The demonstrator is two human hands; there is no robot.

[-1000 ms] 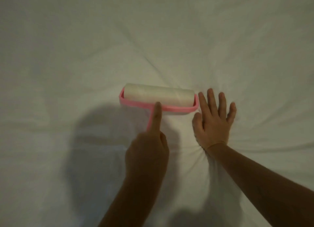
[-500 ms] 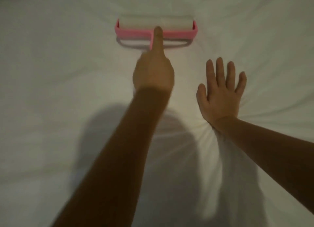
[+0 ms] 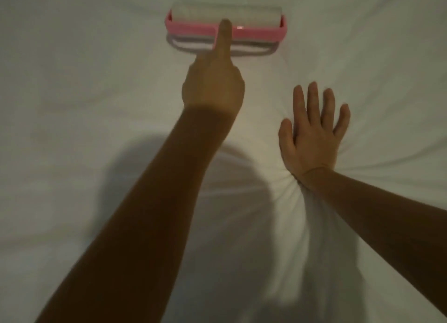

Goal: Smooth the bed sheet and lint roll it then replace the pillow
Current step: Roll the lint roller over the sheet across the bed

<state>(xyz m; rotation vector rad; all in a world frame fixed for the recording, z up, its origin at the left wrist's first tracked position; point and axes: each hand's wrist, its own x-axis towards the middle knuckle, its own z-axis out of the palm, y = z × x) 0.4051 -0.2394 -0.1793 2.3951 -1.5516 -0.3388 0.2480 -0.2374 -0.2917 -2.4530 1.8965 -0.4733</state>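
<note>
Pink-framed white lint roller [image 3: 226, 20] lies crosswise, straight ahead on the white bed sheet [image 3: 72, 85]; my left hand [image 3: 212, 86] grips it, forefinger extended. My right hand [image 3: 312, 138], fingers straight, presses the sheet nearer me.

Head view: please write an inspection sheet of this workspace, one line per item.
Surface: white fabric bed sheet, creases radiating from the right hand.
Job's things: pink-framed lint roller with white paper roll on the sheet, far side; pillow not seen.
Clutter: nothing seen.
Grippers: left hand grips the roller's handle, index finger along it; right hand flat on the sheet, fingers spread.
Cables: nothing seen.
Surroundings: nothing seen.
</note>
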